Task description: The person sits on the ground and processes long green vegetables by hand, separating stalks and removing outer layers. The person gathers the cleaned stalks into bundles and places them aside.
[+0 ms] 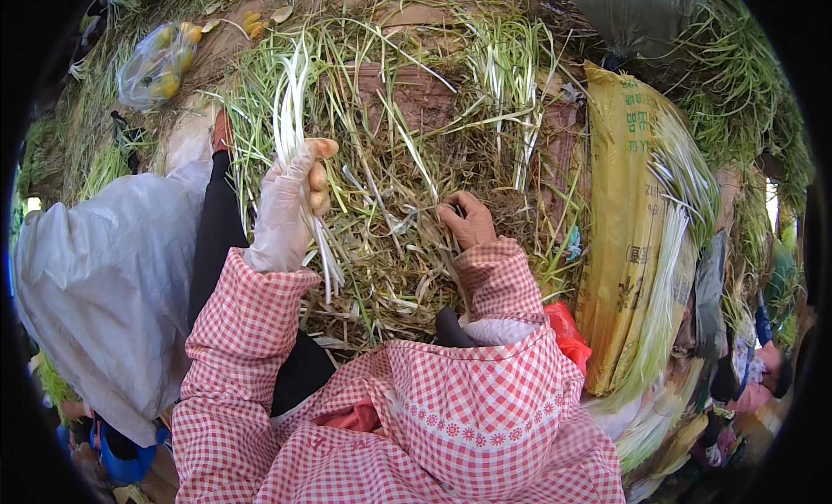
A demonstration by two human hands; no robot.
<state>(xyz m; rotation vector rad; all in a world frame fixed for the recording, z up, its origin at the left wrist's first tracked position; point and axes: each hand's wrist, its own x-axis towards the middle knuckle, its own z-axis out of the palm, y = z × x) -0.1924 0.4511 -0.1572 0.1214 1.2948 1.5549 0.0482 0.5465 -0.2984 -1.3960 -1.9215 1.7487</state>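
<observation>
My left hand point(292, 202), in a thin translucent glove, is closed round a bundle of long green stalks point(290, 107) with white stems, which look like garlic chives or scallions. The white stems stick out above the fist and others hang below it. To the right, my bare right hand point(467, 219) has thumb and forefinger pinched at the lower end of one slender stalk point(411, 143). Its grip on the stalk is partly hidden. Beneath both hands lies a heap of brown and green plant trimmings point(390, 263).
Loose stalks point(504, 62) lie at the top. On the right, white-stemmed stalks point(676, 244) rest on a yellow printed sack point(614, 244). A pale plastic sheet point(110, 276) covers something at the left. A bag of yellow fruit point(159, 65) lies at upper left. Other people are at the lower edges.
</observation>
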